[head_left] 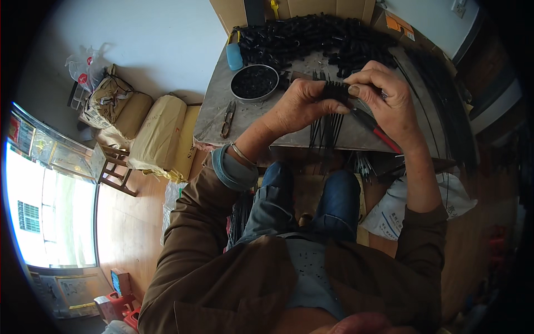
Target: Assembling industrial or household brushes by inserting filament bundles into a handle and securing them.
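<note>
My left hand (303, 108) is closed round a black ribbed piece (336, 92), its row of teeth showing above the fingers. Close beside it, my right hand (392, 100) is closed in a pinch, the thumb at the ribbed piece's right end. What those right fingers pinch is too small to make out. Under my right hand a red-handled tool (386, 140) slants across the table. Several thin black rods (327, 132) lie below my left hand and stick out over the table's near edge.
A metal bowl (253, 100) of small black parts stands left of a big heap of black pieces (289, 42). Small pliers (227, 119) lie on the grey table (214, 106). Long black strips (445, 106) run down its right side. A white sack (389, 214) sits below.
</note>
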`<state>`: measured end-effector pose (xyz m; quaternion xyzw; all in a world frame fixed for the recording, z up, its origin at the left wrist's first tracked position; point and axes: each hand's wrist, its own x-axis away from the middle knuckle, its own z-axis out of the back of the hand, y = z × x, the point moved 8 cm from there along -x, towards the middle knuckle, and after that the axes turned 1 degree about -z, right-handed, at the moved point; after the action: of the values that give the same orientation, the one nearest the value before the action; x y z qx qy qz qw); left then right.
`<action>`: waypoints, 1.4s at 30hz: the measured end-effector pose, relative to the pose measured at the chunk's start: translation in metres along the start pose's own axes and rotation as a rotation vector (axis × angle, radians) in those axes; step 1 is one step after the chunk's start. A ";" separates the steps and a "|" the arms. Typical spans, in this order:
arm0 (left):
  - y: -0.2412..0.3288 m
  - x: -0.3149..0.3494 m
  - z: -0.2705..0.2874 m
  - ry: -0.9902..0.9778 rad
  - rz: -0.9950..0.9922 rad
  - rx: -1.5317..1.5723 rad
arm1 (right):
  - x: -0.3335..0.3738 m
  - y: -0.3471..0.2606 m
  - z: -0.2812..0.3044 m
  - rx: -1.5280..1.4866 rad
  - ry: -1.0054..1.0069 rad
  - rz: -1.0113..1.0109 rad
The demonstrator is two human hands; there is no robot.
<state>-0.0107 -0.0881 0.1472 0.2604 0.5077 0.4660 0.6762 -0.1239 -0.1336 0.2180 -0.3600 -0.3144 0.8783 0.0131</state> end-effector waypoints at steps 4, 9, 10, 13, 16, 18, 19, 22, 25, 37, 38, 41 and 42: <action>-0.001 0.000 0.001 -0.016 -0.019 -0.096 | 0.001 0.005 0.001 -0.055 0.036 0.015; 0.013 -0.003 0.005 -0.019 -0.141 -0.364 | -0.008 -0.001 0.001 0.021 -0.076 0.064; 0.014 -0.004 0.005 -0.018 -0.142 -0.365 | -0.007 0.000 0.001 0.021 -0.076 0.066; 0.020 -0.004 0.003 -0.035 -0.205 -0.418 | -0.003 0.006 -0.002 0.013 -0.067 0.043; 0.018 -0.006 0.003 -0.038 -0.197 -0.422 | -0.003 0.006 -0.002 -0.036 -0.026 0.052; 0.014 -0.006 0.001 -0.065 -0.205 -0.407 | -0.002 0.009 -0.003 -0.035 0.004 0.070; 0.010 -0.006 0.002 -0.062 -0.206 -0.409 | -0.002 0.009 -0.006 -0.036 0.003 0.073; 0.003 -0.007 0.000 -0.077 -0.170 -0.428 | -0.004 0.000 -0.006 0.052 0.091 0.123; -0.003 -0.008 -0.004 -0.073 -0.009 -0.343 | -0.010 -0.016 -0.009 0.296 0.143 0.239; -0.087 0.050 -0.061 -0.078 -0.194 -0.856 | -0.023 -0.013 -0.029 0.387 0.108 0.359; -0.091 0.049 -0.062 -0.056 -0.186 -0.891 | -0.024 -0.009 -0.030 0.418 0.076 0.293; -0.099 0.044 -0.059 -0.059 -0.139 -0.866 | -0.026 -0.002 -0.024 0.304 0.089 0.192; -0.103 0.042 -0.058 -0.095 -0.108 -0.816 | -0.025 0.012 -0.023 0.197 0.020 0.093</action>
<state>-0.0249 -0.1023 0.0230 -0.0348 0.2626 0.5801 0.7703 -0.0881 -0.1371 0.2146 -0.3799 -0.2094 0.9009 0.0108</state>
